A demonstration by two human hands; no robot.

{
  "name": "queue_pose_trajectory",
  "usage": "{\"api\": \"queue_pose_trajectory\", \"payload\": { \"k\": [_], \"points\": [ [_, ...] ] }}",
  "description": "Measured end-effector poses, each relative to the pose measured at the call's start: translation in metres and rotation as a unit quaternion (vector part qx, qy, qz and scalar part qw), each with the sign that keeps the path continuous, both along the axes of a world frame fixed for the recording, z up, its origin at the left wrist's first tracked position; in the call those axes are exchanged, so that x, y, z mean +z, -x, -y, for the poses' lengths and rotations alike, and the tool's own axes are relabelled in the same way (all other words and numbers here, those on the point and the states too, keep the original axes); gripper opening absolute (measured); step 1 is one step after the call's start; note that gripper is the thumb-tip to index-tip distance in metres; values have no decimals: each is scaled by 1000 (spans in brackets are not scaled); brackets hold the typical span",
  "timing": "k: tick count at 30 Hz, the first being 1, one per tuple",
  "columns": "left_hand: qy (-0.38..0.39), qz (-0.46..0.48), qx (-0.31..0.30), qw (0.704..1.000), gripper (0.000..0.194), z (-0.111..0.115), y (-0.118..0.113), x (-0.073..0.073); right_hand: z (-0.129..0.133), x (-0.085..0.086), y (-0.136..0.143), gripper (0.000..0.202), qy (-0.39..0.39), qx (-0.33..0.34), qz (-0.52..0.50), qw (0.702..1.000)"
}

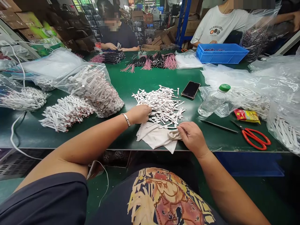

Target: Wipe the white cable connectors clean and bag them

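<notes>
A loose pile of short white cables with small connector ends lies on the green table in front of me. My left hand, with a bracelet at the wrist, is at the pile's near left edge. Its fingers are curled together, and whatever they hold is hidden. At the near right edge, my right hand has thumb and forefinger pinched at the end of a short white cable. Below the pile, a cream cloth lies crumpled between both hands, its right end beside my right fingers.
Left stand a bundle of white cables and a filled plastic bag. Right lie a phone, water bottle, thin dark tool, red-handled scissors and snack packet. A blue bin and two people are opposite.
</notes>
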State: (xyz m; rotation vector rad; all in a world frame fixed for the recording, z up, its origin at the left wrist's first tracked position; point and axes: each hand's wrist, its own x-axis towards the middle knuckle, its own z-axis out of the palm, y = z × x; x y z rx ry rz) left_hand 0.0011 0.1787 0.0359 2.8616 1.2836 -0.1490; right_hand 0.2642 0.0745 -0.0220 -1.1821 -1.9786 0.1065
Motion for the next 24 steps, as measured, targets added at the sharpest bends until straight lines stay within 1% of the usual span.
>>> {"api": "queue_pose_trajectory", "payload": {
  "k": [5,9,11,13,15,16,17,18,19,20,21,22,24],
  "points": [
    [2,41,30,999,21,9,9,-12,0,1,1,14,1,4,7,1000],
    [11,100,69,993,14,15,18,-20,-1,-1,1,13,-4,3,4,1000],
    [21,143,94,985,12,17,24,-19,-1,-2,0,13,-6,4,-7,1000],
    [31,197,130,971,13,19,30,-15,1,0,-1,13,-4,2,-36,999],
    [43,261,174,948,14,19,36,-8,2,7,0,12,15,-23,-100,995],
    [53,296,198,933,14,19,38,-4,3,13,3,12,37,-44,-158,986],
    [63,333,222,914,15,19,38,0,3,20,8,13,67,-61,-238,967],
    [75,370,244,893,17,19,35,4,3,29,16,15,105,-67,-334,934],
    [87,407,262,871,18,20,31,8,2,38,26,17,147,-60,-439,884],
    [99,441,275,849,20,21,23,12,0,47,39,20,192,-32,-538,820],
    [106,468,282,831,21,24,13,16,-1,55,54,21,248,6,-611,752],
    [114,501,285,809,23,29,2,19,-3,62,70,22,306,27,-660,685],
    [124,580,278,756,27,43,-25,23,-6,70,101,30,423,21,-710,563]
  ]
}}
